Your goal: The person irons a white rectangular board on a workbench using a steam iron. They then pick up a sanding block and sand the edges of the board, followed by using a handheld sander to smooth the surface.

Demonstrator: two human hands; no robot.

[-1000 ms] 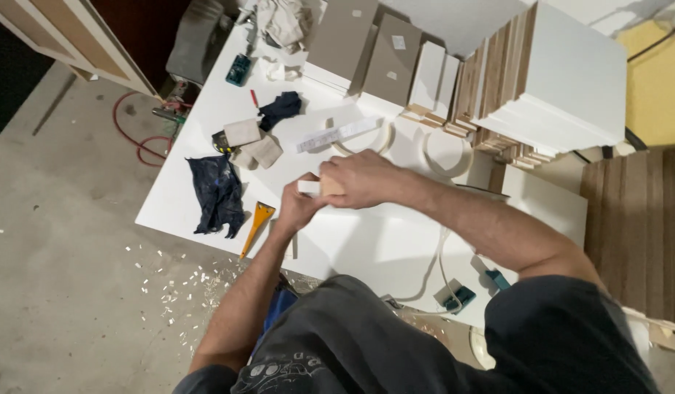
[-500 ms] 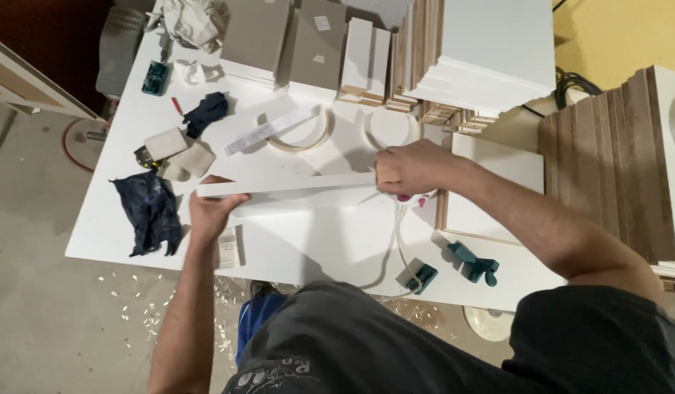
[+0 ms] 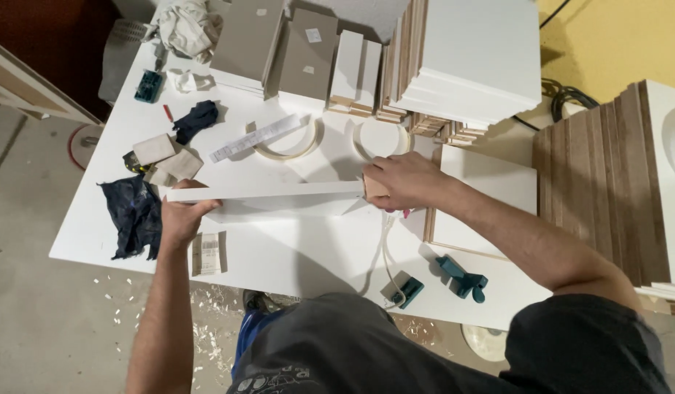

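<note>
A long narrow white panel (image 3: 268, 192) stands on edge across the white worktable (image 3: 293, 255). My left hand (image 3: 180, 219) grips its left end from below. Over the panel's right end sits my right hand (image 3: 399, 181), closed on a small tan block (image 3: 374, 187) pressed against that end.
Stacks of white boards (image 3: 472, 58) fill the back right, with grey panels (image 3: 308, 51) beside them. Two rolls of edge tape (image 3: 293, 142) lie behind the panel. A dark rag (image 3: 133, 211), sanding blocks (image 3: 166, 157), a teal clamp (image 3: 463, 277) and a teal tool (image 3: 407, 288) are nearby. Shavings litter the floor.
My hands have spread apart from the table centre. The long panel now stands between them, left hand at one end, right hand and block at the other.
</note>
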